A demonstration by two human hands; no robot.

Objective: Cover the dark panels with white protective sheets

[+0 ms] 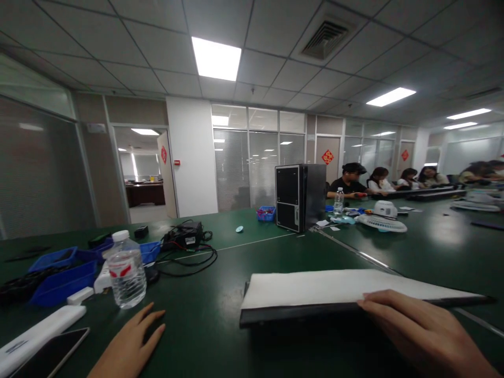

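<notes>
A person's right hand rests with fingers together and flat on the near edge of a closed dark laptop topped by a white sheet, lying on the green table directly ahead, while the left hand, fingers slightly apart and holding nothing, lies flat near a water bottle. Steadying the slab with both palms looks the sound approach. The bottle's red-and-white label and the red door decorations are too blurred to read.

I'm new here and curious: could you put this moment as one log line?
left hand: flat on green table, near water bottle | right hand: resting on edge of black slab covered with white sheet
</notes>
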